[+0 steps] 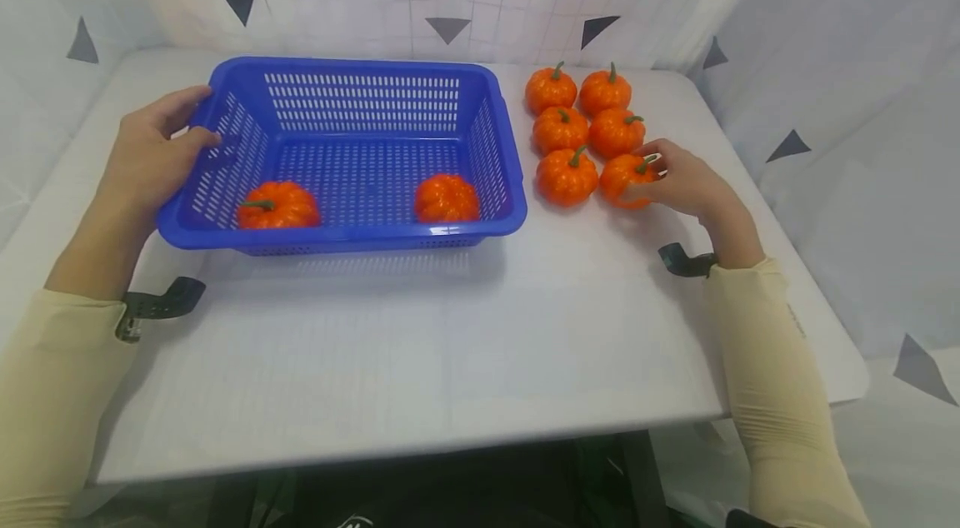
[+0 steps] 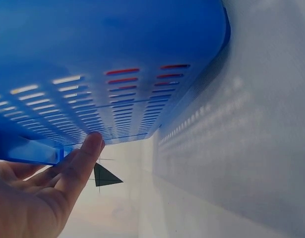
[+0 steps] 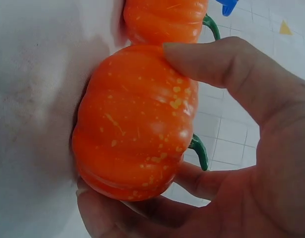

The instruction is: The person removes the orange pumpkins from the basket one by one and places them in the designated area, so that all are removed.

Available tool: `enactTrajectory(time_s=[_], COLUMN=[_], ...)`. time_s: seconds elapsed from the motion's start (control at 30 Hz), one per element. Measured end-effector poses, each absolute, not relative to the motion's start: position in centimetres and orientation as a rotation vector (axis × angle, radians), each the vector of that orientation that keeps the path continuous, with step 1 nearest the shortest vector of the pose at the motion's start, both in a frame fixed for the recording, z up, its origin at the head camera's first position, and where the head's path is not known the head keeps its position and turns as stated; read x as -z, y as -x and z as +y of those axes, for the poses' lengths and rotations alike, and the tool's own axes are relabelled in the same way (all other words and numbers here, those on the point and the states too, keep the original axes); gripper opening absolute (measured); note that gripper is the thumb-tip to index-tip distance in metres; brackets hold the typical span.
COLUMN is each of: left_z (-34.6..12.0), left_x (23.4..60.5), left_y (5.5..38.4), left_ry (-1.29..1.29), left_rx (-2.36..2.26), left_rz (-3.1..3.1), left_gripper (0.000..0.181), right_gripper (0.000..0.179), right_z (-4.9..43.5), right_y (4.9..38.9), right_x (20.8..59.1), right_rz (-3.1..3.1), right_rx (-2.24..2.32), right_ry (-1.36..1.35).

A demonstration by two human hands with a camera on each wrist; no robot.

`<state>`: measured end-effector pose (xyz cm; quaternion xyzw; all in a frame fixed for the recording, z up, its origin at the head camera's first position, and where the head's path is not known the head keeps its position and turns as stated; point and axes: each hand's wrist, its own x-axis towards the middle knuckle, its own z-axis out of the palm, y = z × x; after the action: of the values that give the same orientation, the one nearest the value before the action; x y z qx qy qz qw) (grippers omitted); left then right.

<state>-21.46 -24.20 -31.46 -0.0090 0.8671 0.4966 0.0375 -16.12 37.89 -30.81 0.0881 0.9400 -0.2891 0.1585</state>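
A blue plastic basket (image 1: 341,238) with slotted walls stands on the left part of the table. My left hand (image 1: 153,149) grips its left rim, and in the left wrist view the fingers (image 2: 88,153) lie along the outside of the slotted wall. Inside the basket, two orange toy pumpkins (image 1: 447,199) sit apart near the front wall. My right hand (image 1: 686,178) holds the front right pumpkin (image 3: 135,124) of a group on the table. Its thumb presses one side and the other fingers curl round the opposite side; the green stem (image 3: 199,151) points toward the palm.
Several more pumpkins (image 1: 567,177) stand in two close columns right of the basket, beside the held one. The white table (image 1: 420,361) has its front edge toward me. White sheeting with dark triangles (image 1: 448,29) hangs behind and at the sides.
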Motion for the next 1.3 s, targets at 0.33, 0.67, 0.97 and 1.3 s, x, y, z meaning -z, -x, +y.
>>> enactTrajectory(time_s=[0.33,0.67,0.97,1.3], left_z=[-24.2,-24.4,-24.0,-24.0], left_x=[31.6,31.5,31.4,31.5], left_y=[21.7,21.7,21.9,21.6], left_ry=[0.029,0.039,0.043,0.078], left_rx=[-1.507,-1.505,-1.494,-1.485], left_rz=[2.675,2.684,2.683,2.669], left_gripper=[0.060,0.061,0.061,0.061], right_gripper=[0.094,0.109,0.092,0.081], right_z=[37.7,37.4,35.4,30.2], right_y=[16.0,15.6,14.9,14.8], right_x=[30.6,29.1,26.8,24.0], right_rz=[2.707,2.729,2.852,2.986], right_rx=[0.743,0.687,0.768,0.751], right_ry=[-0.217,-0.294,-0.226,-0.022])
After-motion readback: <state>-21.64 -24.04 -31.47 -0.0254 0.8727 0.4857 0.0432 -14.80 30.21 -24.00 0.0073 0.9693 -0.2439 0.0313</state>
